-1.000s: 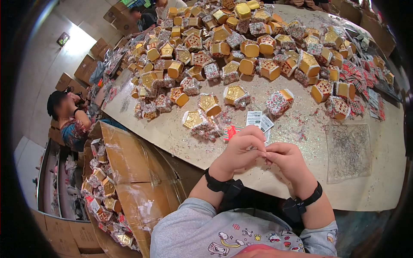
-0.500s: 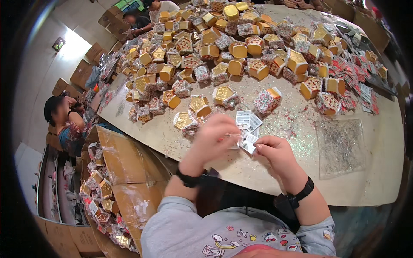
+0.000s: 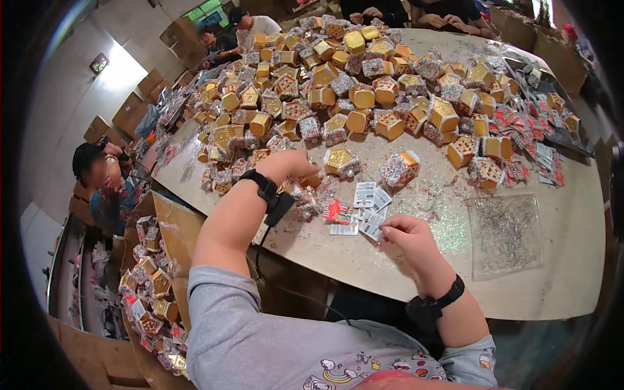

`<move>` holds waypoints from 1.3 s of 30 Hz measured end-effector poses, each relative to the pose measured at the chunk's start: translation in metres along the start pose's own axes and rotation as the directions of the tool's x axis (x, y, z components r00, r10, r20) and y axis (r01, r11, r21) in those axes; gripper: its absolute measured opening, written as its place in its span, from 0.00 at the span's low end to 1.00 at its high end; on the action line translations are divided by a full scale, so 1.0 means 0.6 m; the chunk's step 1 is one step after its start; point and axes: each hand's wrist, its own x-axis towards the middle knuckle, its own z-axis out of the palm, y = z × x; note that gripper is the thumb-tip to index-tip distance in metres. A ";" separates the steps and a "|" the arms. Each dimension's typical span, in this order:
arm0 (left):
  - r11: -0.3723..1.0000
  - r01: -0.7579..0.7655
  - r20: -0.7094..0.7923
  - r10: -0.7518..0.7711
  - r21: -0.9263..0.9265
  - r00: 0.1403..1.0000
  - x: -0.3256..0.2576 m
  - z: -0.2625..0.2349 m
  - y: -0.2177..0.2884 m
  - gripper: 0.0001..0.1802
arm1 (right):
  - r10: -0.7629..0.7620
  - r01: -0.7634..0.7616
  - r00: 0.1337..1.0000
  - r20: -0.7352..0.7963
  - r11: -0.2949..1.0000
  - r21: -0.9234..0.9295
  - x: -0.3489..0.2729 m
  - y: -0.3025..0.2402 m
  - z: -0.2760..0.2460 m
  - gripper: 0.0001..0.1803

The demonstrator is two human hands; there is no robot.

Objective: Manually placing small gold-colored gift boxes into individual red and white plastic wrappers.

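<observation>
My right hand (image 3: 413, 240) pinches the edge of a small white printed card (image 3: 373, 227) between thumb and fingers, low over the table. Beside it lie several more white cards (image 3: 365, 195) and a red-and-white card (image 3: 339, 211), loosely overlapped. To the left, my left hand (image 3: 292, 164) reaches over the near side of the pile, at a small gold house ornament (image 3: 312, 181). Its fingers are partly hidden and blurred, so its grip does not show. Just right of that hand stands another gold house ornament (image 3: 341, 162) with a white glittery roof.
A big heap of glittery house ornaments (image 3: 325, 97) covers the table's far side. Red-and-white cards (image 3: 520, 130) pile at right, near a clear bag of thin wire pieces (image 3: 507, 234). An ornament-filled cardboard box (image 3: 175, 227) stands at lower left. Other people sit around the table.
My left hand has left the cards and moved left to the ornaments. The red-and-white card now shows on the table. My right hand stays by the white cards.
</observation>
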 end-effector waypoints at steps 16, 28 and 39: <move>0.772 -0.635 -0.848 0.331 -0.008 0.413 -0.238 0.039 0.133 0.37 | -0.197 0.197 0.980 0.027 0.946 -0.257 -0.004 0.011 0.001 0.07; 0.769 -0.638 -0.961 0.149 -0.034 0.231 -0.196 0.232 0.189 0.34 | -0.537 0.464 0.843 0.035 0.693 -0.552 -0.010 0.001 0.005 0.05; 0.687 -0.726 -0.969 0.202 0.037 0.141 -0.171 0.246 0.191 0.34 | -0.582 0.478 0.813 0.034 0.633 -0.609 -0.009 0.001 0.005 0.04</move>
